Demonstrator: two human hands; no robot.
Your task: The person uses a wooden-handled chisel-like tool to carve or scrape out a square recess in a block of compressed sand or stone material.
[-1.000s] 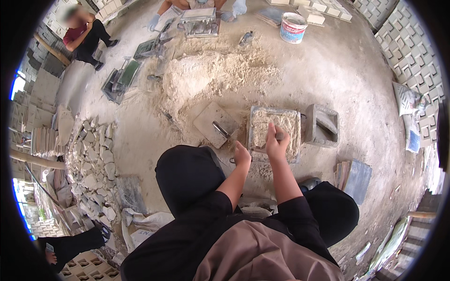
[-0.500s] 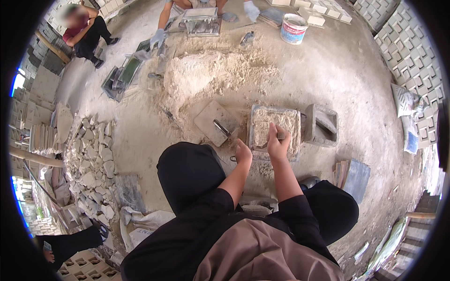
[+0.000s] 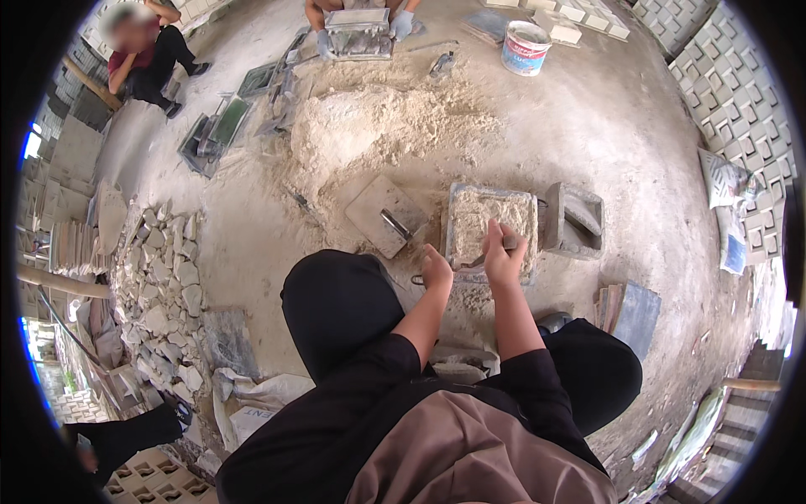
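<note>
A square mould (image 3: 454, 220) filled with rough, pale, damp mix (image 3: 497, 220) rests on the ground before me. Over its near half, my right hand (image 3: 502, 256) is closed round the short handle of a trowel (image 3: 510, 242), whose blade is mostly hidden under the hand. My left hand (image 3: 437, 269) is curled, thumb up, at the mould's near left corner; what its fingers grip, if anything, is hidden. Left of the mould lies a flat square board (image 3: 369, 216) with a metal bar-shaped tool (image 3: 395, 225) on it.
A grey block-like box (image 3: 579, 195) stands right of the mould. Beyond lies a heap of pale mix (image 3: 361, 122). A gloved co-worker handles another mould (image 3: 359, 38) near a bucket (image 3: 524, 52). Broken pieces (image 3: 164, 290) pile up left; thin slabs (image 3: 634, 319) stand near my right knee.
My right hand has shifted slightly right with the trowel; my left has hardly moved. The co-worker's gloved hands, apart before, now both hold their mould's sides. The seated person's arms have moved.
</note>
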